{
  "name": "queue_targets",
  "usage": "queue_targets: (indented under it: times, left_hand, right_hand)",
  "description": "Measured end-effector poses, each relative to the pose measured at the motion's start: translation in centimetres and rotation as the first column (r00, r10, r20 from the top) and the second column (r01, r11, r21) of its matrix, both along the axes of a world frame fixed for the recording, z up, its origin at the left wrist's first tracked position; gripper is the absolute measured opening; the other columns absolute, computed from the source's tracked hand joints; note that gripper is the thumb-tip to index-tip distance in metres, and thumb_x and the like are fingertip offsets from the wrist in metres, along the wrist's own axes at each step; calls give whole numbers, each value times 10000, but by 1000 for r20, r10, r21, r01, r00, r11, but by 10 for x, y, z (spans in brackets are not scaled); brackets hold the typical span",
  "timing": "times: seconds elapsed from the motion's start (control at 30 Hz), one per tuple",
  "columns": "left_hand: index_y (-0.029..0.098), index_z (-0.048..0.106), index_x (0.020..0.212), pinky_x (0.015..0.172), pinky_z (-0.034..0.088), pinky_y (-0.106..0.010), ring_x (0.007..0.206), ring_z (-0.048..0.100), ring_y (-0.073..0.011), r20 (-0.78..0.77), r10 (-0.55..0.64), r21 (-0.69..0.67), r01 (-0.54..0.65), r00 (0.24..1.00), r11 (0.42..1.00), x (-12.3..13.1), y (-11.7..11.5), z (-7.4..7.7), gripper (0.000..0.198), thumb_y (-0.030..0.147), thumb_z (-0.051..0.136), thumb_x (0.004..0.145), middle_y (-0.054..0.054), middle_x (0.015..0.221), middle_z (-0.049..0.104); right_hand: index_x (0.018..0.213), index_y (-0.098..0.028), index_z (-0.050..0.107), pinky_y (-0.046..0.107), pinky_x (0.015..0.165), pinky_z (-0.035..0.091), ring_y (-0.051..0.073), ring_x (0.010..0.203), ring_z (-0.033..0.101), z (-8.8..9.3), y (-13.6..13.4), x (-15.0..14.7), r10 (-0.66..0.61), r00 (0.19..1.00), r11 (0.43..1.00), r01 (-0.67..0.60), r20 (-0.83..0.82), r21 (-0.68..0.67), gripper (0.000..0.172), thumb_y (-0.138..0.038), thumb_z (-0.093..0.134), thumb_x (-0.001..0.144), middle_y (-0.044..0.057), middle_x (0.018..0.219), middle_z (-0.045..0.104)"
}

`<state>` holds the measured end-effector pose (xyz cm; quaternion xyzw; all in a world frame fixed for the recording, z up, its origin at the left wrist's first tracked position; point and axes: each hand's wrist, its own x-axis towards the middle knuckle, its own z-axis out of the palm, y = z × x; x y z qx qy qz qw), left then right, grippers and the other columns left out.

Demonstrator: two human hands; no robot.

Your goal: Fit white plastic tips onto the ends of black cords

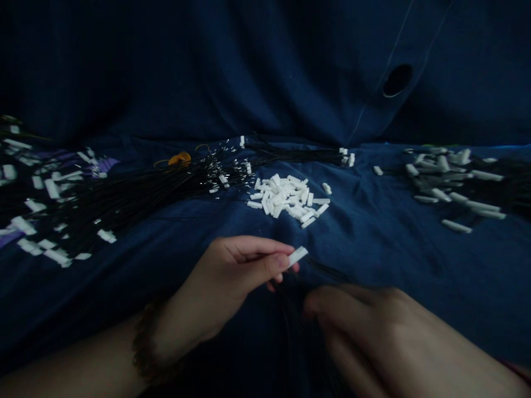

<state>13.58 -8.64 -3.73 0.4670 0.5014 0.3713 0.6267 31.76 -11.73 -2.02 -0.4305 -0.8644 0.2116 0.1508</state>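
Note:
Between its thumb and fingers, my left hand [244, 265] pinches a white plastic connector housing [298, 256], tilted up to the right. Thin black wires [327, 269] run from around the connector toward my right hand [365, 315], and more hang below my left fingers. My right hand is curled near these wires, lower and to the right; its fingertips are dark and partly hidden, so what they hold is unclear. Just beyond my hands lies a pile of loose white connector housings [286, 196] on the dark blue cloth [360, 249].
To the left spreads a large bundle of black wires [136, 193] with white connectors [52, 188]. An orange coil [179, 159] lies behind it. At the right sits another cluster of wires with white connectors [456, 177]. Blue fabric [290, 66] with a dark hole [398, 80] rises behind.

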Motion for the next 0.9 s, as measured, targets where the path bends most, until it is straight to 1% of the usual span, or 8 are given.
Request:
queue_targets:
  times: [0.07, 0.13, 0.27, 0.37, 0.43, 0.57, 0.73, 0.9]
  left_hand:
    - [248, 711, 807, 583, 456, -122, 671, 609, -76, -42, 21, 70, -18, 999, 997, -2, -1, 4, 111, 280, 664, 712, 23, 771, 708]
    - [267, 714, 811, 599, 465, -129, 677, 619, -86, -110, 34, 146, -18, 993, 989, -4, -3, 8, 124, 302, 671, 700, 26, 778, 712]
    - [296, 715, 805, 562, 460, -113, 656, 630, -84, -181, 76, 261, -27, 981, 965, -4, -9, 14, 120, 288, 679, 691, 41, 764, 714]
    - [314, 717, 785, 527, 446, -87, 615, 623, -63, -178, 87, 310, -28, 980, 950, -3, -13, 18, 123, 252, 685, 683, 60, 733, 712]
    - [325, 717, 775, 548, 450, -72, 624, 626, -54, -146, 79, 319, -29, 986, 947, -3, -15, 20, 129, 238, 685, 684, 72, 729, 711]
    - [332, 713, 788, 571, 455, -65, 634, 627, -47, -101, 84, 307, -49, 991, 950, -2, -15, 21, 136, 242, 679, 693, 76, 742, 712]
    - [311, 715, 797, 580, 462, -77, 639, 622, -53, -87, 97, 265, -71, 991, 962, -2, -13, 18, 122, 253, 677, 696, 58, 751, 712]
    - [280, 715, 789, 603, 473, -92, 643, 616, -57, -2, 110, 187, -108, 994, 976, 0, -12, 16, 109, 243, 680, 693, 46, 735, 708]
  right_hand:
    - [705, -217, 566, 186, 470, 406, 94, 531, 573, 6, 5, -4, -19, 996, 996, 11, -91, -84, 194, -82, 431, 740, -43, 654, 606]
    - [705, -207, 570, 166, 534, 413, 76, 582, 572, 10, 7, -7, -19, 981, 982, -18, -193, -188, 204, -87, 430, 791, -52, 677, 608]
    - [729, -171, 593, 167, 524, 387, 79, 579, 537, 11, 8, -11, -44, 960, 923, -67, -277, -380, 206, -146, 425, 845, -30, 648, 590]
    - [724, -172, 599, 166, 513, 369, 74, 559, 506, 11, 6, -11, -108, 944, 890, -48, -313, -454, 170, -149, 457, 816, -39, 622, 566]
    - [710, -177, 585, 162, 493, 351, 64, 534, 475, 12, 5, -11, -134, 935, 886, -35, -328, -463, 149, -131, 469, 791, -52, 602, 542]
    - [688, -176, 545, 170, 479, 333, 63, 522, 443, 17, 3, -10, -128, 938, 919, -9, -321, -394, 149, -112, 449, 782, -56, 588, 514]
    - [726, -182, 529, 180, 513, 365, 81, 572, 487, 18, 3, -11, -137, 930, 911, -17, -342, -412, 151, -128, 417, 811, -42, 632, 545]
    - [757, -185, 559, 170, 538, 380, 77, 587, 503, 16, 7, -13, -80, 919, 929, -71, -385, -364, 181, -77, 418, 787, -44, 644, 552]
